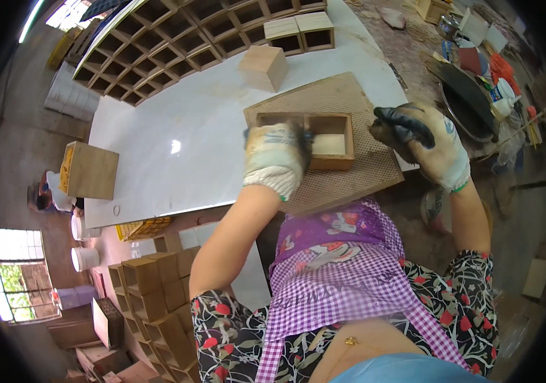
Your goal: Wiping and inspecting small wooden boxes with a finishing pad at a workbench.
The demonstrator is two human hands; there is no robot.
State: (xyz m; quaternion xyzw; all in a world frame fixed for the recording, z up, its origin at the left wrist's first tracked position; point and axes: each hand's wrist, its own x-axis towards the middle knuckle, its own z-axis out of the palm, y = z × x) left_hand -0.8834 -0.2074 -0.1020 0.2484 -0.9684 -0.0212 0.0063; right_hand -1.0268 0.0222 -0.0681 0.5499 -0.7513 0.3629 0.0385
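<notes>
- Here, a broad white table (177, 121), running from the upper middle down to the left, carrying nearly everything in reach.
- Along its far edge, a long rack of open square wooden compartments (177, 45), row on row, with a pair of pale-topped boxes (302, 30) at the right end.
- At the near right corner of the table, a perforated brown board (349, 172), lying flat and turned at an angle, its corner overhanging the edge.
- On that board, a two-cell wooden mould (324, 137); right cell filled with a pale block, left cell mostly hidden behind the glove.
- Beyond the board, a plain pale wooden block (263, 66), standing alone and well apart from the mould.
- At the table's left edge, a closed wooden box (88, 169), tilted, with a yellowish side face.
- Below the table on the left, a stack of brown boxes (158, 300) on the floor, plus a white bucket (85, 257).
- Left hand (276, 159), in a dirty pale glove, pressed down on the mould's left cell and front wall, fingers curled over the divider.
- Right hand (423, 143), gloved with dark fingertips, held just right of the mould above the board's edge, fingers bent in a loose fist; cannot tell whether anything sits inside.
- To the far right, a cluttered bench with a dark round pan (467, 96) and small containers.
</notes>
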